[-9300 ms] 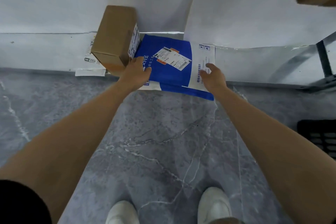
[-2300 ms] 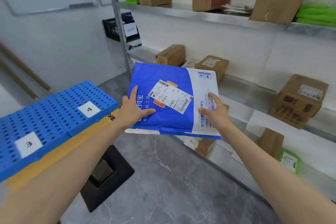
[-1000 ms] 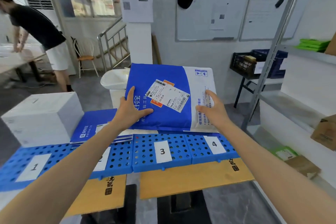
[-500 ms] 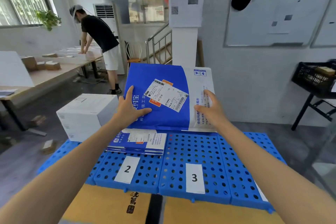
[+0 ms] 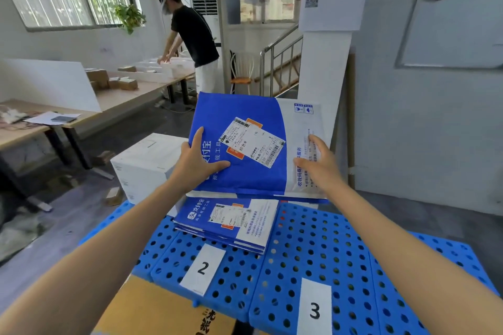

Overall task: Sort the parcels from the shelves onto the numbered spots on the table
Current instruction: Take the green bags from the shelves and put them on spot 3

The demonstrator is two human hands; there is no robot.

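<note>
Blue-and-white envelope [image 5: 255, 179]: pinched at either side by left hand [image 5: 200, 164] and right hand [image 5: 318, 164], above the envelope stack [image 5: 228, 221] by label 2 [image 5: 202, 268], not yet set down; white box [image 5: 147, 163] already placed.

Blue-and-white mailer [image 5: 253, 149] with orange-edged label, blue perforated panels [image 5: 313, 253], white number cards [image 5: 202, 269], white box [image 5: 147, 166]

Two bare arms reach forward, holding a flat blue-and-white mailer [image 5: 253, 179] in the air by its side edges. The left hand [image 5: 198, 163] grips the blue side and the right hand [image 5: 318, 163] the white side. Below it, a stack of similar mailers [image 5: 228, 221] lies on a blue perforated table [image 5: 313, 247] behind a label "2" [image 5: 202, 268]. A label "3" [image 5: 315, 310] sits to the right and a white box [image 5: 144, 163] to the left.
</note>
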